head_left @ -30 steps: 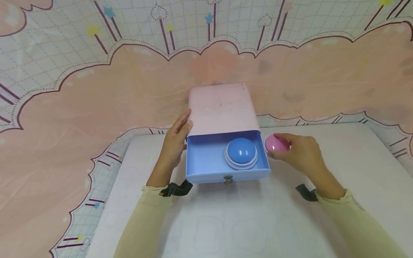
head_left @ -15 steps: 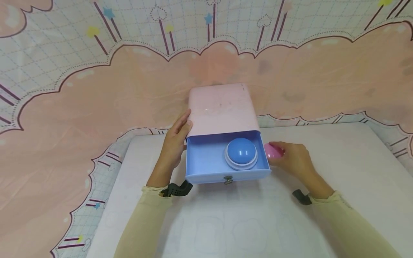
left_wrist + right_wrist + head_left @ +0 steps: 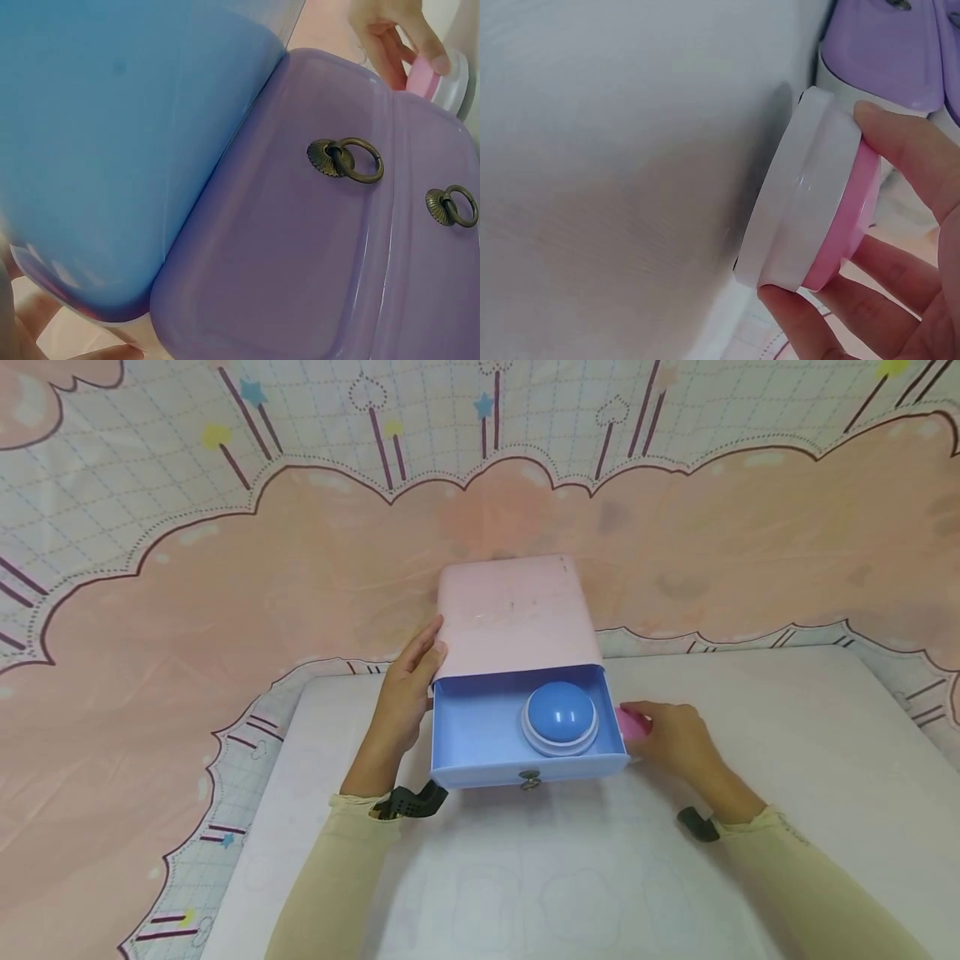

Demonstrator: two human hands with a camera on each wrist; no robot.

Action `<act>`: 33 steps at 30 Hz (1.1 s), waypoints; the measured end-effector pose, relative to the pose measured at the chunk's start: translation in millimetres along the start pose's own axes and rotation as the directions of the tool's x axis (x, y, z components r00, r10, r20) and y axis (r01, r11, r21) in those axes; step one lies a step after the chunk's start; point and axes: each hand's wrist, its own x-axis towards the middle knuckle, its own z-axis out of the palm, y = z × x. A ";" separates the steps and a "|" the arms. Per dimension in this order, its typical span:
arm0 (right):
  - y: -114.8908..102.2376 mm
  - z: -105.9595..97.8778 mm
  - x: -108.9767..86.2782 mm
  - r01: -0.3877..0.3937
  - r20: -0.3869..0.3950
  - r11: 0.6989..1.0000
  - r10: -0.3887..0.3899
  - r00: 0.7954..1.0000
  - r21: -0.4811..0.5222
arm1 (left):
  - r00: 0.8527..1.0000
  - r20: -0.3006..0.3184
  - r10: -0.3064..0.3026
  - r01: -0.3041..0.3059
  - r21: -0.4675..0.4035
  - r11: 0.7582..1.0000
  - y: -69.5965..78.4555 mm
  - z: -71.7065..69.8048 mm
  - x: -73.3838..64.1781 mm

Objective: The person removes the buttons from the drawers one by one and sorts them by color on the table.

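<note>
A small drawer cabinet with a pink top (image 3: 517,618) stands on the table, its blue top drawer (image 3: 472,727) pulled out. Inside that drawer, towards the right, sits a round blue-domed push button (image 3: 561,712) on a white base. My left hand (image 3: 405,697) rests against the cabinet's left side with extended fingers. Right of the drawer, my right hand (image 3: 675,739) grips a matching pink-domed push button (image 3: 632,724), partly hidden behind the drawer's side in the head view. In the right wrist view, fingers and thumb hold its rim, the white base (image 3: 795,195) towards the tabletop.
Below the blue drawer, two purple drawer fronts (image 3: 262,232) carry brass ring pulls (image 3: 360,160). The white table (image 3: 525,877) extends around the cabinet. A patterned pink and white cloth (image 3: 315,552) hangs behind it.
My right hand has moved left and nearer the front with the pink button, bringing it down beside the drawer. The left hand, cabinet and blue button have stayed put.
</note>
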 end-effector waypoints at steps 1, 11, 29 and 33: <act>0.4 0.9 0.1 0.006 -0.003 1.000 -0.006 1.000 -0.003 | 1.000 -0.001 0.000 0.000 0.001 1.000 0.2 -0.1 -0.3; 1.1 7.3 1.1 0.023 -0.003 1.000 -0.023 1.000 0.001 | 1.000 -0.004 0.003 -0.003 0.021 1.000 -0.2 -1.1 -1.1; -1.4 4.2 -0.4 -0.002 0.028 1.000 0.003 1.000 -0.016 | 1.000 -0.006 0.006 -0.006 0.021 1.000 -0.9 -0.8 -0.5; 1.9 3.1 -0.1 0.003 0.030 1.000 -0.003 1.000 -0.010 | 1.000 0.000 0.008 -0.008 0.007 1.000 -0.2 -0.7 -0.4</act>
